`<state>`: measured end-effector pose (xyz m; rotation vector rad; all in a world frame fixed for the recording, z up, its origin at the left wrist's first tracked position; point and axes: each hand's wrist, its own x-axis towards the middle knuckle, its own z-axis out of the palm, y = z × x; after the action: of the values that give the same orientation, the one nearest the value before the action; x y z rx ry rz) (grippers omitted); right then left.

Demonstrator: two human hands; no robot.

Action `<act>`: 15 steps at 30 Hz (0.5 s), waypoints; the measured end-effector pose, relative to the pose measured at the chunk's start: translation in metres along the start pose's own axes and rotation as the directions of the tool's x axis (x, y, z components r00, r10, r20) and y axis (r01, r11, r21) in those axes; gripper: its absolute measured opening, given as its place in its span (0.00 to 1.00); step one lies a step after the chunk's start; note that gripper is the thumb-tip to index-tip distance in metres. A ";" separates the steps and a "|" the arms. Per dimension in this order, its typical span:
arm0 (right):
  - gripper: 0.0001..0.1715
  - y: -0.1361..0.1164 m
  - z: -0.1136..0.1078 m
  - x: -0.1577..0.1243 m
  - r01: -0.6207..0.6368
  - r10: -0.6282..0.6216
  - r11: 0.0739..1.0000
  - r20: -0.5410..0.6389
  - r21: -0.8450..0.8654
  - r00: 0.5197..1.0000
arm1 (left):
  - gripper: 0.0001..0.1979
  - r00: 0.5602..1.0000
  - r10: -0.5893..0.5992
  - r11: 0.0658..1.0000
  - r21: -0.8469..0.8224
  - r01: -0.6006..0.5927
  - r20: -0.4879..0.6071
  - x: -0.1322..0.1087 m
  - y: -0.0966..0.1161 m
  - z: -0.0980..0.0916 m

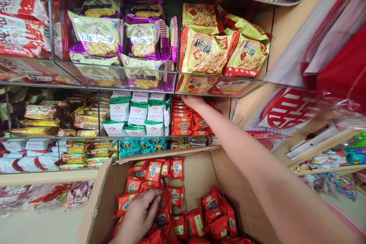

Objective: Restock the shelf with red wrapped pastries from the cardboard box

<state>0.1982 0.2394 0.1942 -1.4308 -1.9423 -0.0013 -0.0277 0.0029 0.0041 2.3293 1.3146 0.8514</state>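
An open cardboard box (200,171) in front of me holds several small red snack packets (213,206). My left hand (140,215) reaches into the box, its fingers curled over red packets at the left side. My right hand (194,102) stretches up to the middle glass shelf, resting on a stack of the same red packets (183,120); its fingers are hidden behind the shelf edge.
Glass shelves (114,72) carry purple-and-yellow biscuit packs (98,36), yellow cookie bags (206,51), white-and-green packets (137,114) and golden wrapped snacks (40,116). Red bags (340,57) hang at the right, above a wooden ledge (317,145).
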 end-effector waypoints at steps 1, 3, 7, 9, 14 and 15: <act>0.23 0.000 -0.002 -0.005 -0.003 0.003 1.000 -0.009 -0.002 1.000 | 0.08 1.000 -0.001 1.000 0.002 0.001 -0.003 0.000 0.000 0.000; 0.20 -0.003 -0.009 -0.018 0.010 -0.010 1.000 -0.037 -0.008 0.999 | 0.08 1.000 0.000 1.000 0.005 0.000 -0.010 0.000 0.000 0.002; 0.16 -0.022 -0.029 -0.074 0.102 -0.103 0.995 -0.105 -0.017 0.989 | 0.08 1.000 0.017 1.000 -0.003 -0.017 -0.015 0.001 0.005 -0.003; 0.13 -0.037 -0.039 -0.118 0.235 -0.231 0.972 -0.143 0.011 0.962 | 0.09 0.998 0.070 0.998 0.004 -0.070 -0.004 0.000 0.009 -0.015; 0.09 -0.052 -0.044 -0.235 0.498 -0.516 0.856 0.174 0.136 0.839 | 0.14 0.942 0.109 0.962 0.274 -0.019 -0.316 -0.005 0.008 -0.067; 0.08 -0.049 -0.041 -0.252 0.465 -0.484 0.875 0.278 0.136 0.830 | 0.19 0.906 -0.018 0.938 0.306 0.162 -0.423 -0.006 0.005 -0.075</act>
<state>0.2124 -0.0058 0.1081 -0.9076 -2.4910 0.0530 -0.0753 -0.0053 0.0625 2.3890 1.8603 1.2268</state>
